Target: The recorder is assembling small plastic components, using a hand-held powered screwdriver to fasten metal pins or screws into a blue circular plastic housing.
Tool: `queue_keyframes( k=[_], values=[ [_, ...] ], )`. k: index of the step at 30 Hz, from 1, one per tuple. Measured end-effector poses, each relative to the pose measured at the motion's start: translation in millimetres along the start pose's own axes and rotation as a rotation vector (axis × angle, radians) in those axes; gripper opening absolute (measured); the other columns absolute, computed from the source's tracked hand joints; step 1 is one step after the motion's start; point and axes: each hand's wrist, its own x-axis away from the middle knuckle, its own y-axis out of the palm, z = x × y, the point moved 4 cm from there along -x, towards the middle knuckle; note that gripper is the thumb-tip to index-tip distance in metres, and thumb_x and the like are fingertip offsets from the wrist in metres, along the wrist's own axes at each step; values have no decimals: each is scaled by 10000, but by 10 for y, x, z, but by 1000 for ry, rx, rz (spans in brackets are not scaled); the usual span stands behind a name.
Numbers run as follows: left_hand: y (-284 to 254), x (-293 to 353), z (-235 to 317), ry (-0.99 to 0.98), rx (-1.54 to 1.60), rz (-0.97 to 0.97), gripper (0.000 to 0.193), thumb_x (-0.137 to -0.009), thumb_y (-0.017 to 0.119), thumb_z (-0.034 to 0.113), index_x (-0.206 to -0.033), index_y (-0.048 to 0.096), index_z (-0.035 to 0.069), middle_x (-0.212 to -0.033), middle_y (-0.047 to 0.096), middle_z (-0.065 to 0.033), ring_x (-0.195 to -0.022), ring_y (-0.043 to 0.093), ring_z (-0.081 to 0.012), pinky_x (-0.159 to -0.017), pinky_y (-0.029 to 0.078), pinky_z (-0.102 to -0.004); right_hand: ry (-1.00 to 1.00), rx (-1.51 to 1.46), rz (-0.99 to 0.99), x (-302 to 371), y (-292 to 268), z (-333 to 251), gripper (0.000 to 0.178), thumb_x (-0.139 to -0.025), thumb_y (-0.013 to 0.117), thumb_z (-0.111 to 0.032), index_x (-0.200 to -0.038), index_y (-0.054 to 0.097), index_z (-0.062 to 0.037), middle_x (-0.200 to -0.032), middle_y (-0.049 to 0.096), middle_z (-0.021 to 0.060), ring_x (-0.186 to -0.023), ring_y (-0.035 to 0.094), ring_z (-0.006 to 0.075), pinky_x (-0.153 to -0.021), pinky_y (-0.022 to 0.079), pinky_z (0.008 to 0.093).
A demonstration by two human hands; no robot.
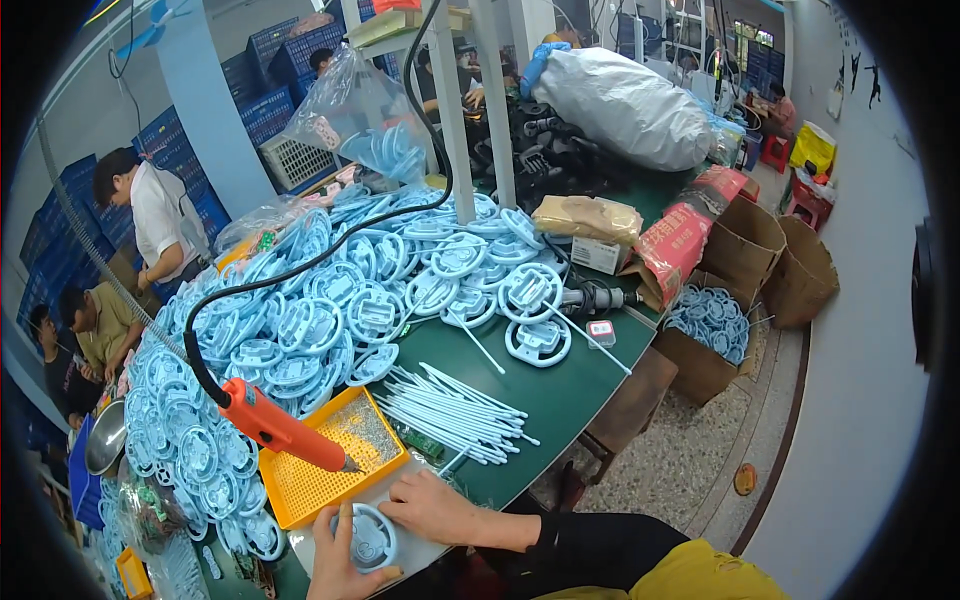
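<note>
My left hand [342, 562] grips a round light blue plastic wheel [371, 538] at the table's front edge, its fingers and thumb spread around the left and near rim. My right hand [432, 508] is at the wheel's upper right edge, fingers curled and close together; what they pinch, if anything, is hidden. Under the hands lies a pale board [392, 488]. An orange electric screwdriver [285, 428] on a black cable slants just beyond them, held by neither hand. Its tip is over a yellow perforated tray [300, 500] holding small metal screws [365, 430].
Light blue wheels [310, 325] are heaped across the left and back. A bundle of light blue sticks [455, 412] lies on the green table [530, 400]. A second screwdriver [595, 298] lies farther right. Cardboard boxes [700, 365] stand beyond the right edge. Several people work farther back.
</note>
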Motion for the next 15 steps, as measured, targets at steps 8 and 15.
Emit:
queue_keyframes(
  k=[8, 15],
  values=[
    [67, 193, -189, -19, 21, 106, 1098, -649, 866, 223, -1537, 255, 15, -1513, 286, -287, -1406, 300, -466, -1169, 282, -506, -14, -19, 19, -36, 77, -99, 131, -861, 620, -184, -975, 662, -134, -852, 551, 30, -874, 563, 224, -749, 413, 387],
    [49, 49, -290, 58, 98, 83, 1264, -570, 937, 304, -1561, 213, 0, -1424, 359, -257, -1287, 456, -418, -1081, 411, -459, -33, 20, 31, -63, -53, -70, 103, -789, 603, -154, -882, 622, -113, -811, 525, 65, -798, 562, 265, -692, 436, 407]
  ],
)
